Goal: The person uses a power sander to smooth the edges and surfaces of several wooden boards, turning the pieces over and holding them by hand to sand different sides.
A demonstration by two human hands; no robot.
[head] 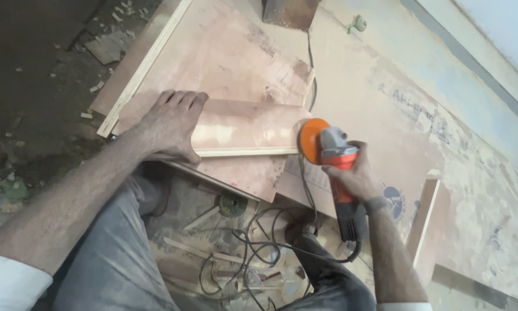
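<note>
- Black power cord (253, 253): loose coils on the floor among thin wood offcuts (195, 249), nearest the person's knees.
- Right hand (354, 175): fingers wrapped tight round the body of the angle grinder (341, 173), red and grey, long axis running near to far.
- Orange disc (309, 140): round, flat, at the grinder's far end, touching the right end of the plywood strip (244, 128).
- Left hand (172, 124): fingers together, palm pressed flat on the strip's left end; the strip's long axis runs left to right, the grinder lying to its right.
- Plywood sheets (224, 52): pinkish, smooth, layered pale edges, stacked beneath and beyond.
</note>
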